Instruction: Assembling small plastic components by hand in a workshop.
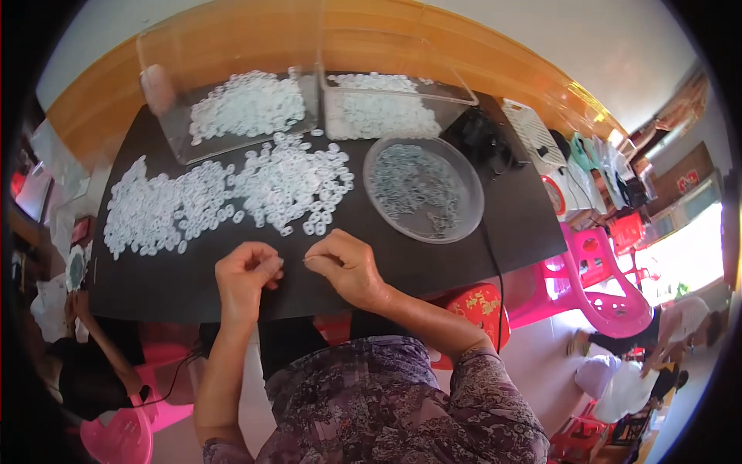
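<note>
Over the near part of the dark table, my left hand (249, 278) is closed in a pinch, with a small pale bit at thumb and fingertip that looks like one of the white oval pieces. My right hand (345, 267) faces it a short gap away, thumb and forefinger pressed together; what they hold is too small to make out. Beyond my hands lie two loose heaps of small white oval ring-like pieces, a left heap (147, 213) and a middle heap (290, 182). To the right is a round clear tray (471, 209) holding many small thin metal pieces (410, 182).
Two clear plastic bins, the left bin (178, 147) and the right bin (464, 97), hold more white pieces at the back. A black bag-like thing (487, 139) and a white rack (533, 135) stand right. A cable (495, 263) crosses the table edge. Pink chairs (610, 309) and other people are nearby.
</note>
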{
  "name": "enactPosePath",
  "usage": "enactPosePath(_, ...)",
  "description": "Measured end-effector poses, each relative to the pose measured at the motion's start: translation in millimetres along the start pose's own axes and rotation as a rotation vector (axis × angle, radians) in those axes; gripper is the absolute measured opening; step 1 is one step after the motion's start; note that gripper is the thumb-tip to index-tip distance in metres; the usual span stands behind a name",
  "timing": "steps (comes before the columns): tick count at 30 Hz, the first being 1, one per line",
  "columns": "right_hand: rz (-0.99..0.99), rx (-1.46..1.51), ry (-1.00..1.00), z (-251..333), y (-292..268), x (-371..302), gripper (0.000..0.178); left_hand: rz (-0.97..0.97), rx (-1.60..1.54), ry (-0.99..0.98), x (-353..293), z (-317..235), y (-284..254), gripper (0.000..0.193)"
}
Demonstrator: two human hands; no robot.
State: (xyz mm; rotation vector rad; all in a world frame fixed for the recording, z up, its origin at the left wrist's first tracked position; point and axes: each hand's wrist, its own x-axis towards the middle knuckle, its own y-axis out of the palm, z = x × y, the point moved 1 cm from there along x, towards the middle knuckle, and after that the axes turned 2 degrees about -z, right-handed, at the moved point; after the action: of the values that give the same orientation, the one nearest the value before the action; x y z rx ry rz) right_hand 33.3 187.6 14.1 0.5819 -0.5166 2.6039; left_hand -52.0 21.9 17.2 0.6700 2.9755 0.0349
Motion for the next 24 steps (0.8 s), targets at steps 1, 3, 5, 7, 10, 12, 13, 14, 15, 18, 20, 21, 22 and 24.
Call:
enactPosePath(1, -0.023, 0.044, 0.021, 0, 2, 0, 0.005, -0.008, -0.155, -0.069, 1, -4, 3, 0.003)
enactPosePath(3, -0.067, 0.062, 0.099, 7, 8, -1, 0.004, -0.025, -0.446, -0.155, 0, -4, 5, 0.011)
enactPosePath(5, -0.07, 0.091, 0.179, 5, 12, -3, 0.002, -0.042, -0.603, -0.173, -3, 2, 13, 0.011)
enactPosePath(7, -0.039, 0.171, 0.242, 5, 19, -5, 0.003, -0.088, -0.645, -0.13, -6, 9, 19, 0.009)
enactPosePath(10, -0.036, 0.189, 0.221, 9, 30, -3, 0.004, -0.093, -0.647, -0.036, -11, 13, 21, 0.005)
enactPosePath(12, -0.034, 0.203, 0.223, 8, 35, -4, 0.004, -0.112, -0.592, 0.001, -16, 10, 20, 0.006)
enactPosePath(13, -0.029, 0.198, 0.224, 8, 36, -3, 0.003, -0.12, -0.595, 0.0, -18, 10, 20, 0.006)
enactPosePath(14, -0.028, 0.192, 0.225, 8, 37, -3, 0.003, -0.12, -0.527, 0.028, -20, 9, 18, 0.007)
enactPosePath(15, -0.023, 0.191, 0.227, 8, 38, -2, 0.003, -0.12, -0.458, 0.055, -21, 9, 17, 0.008)
enactPosePath(18, 0.028, 0.146, 0.202, 8, 37, -1, 0.003, -0.091, -0.416, 0.01, -22, 5, 8, 0.007)
enactPosePath(20, 0.038, 0.168, 0.203, 6, 37, -1, 0.004, -0.089, -0.463, -0.041, -20, 8, 3, 0.006)
enactPosePath(21, 0.045, 0.169, 0.203, 6, 36, -1, 0.004, -0.083, -0.507, -0.091, -19, 10, 1, 0.006)
enactPosePath(22, 0.069, 0.146, 0.191, 7, 34, -1, 0.004, -0.09, -0.51, -0.091, -18, 11, -1, 0.006)
enactPosePath(24, 0.096, 0.117, 0.183, 9, 33, -2, 0.004, -0.085, -0.571, -0.115, -20, 14, 1, 0.006)
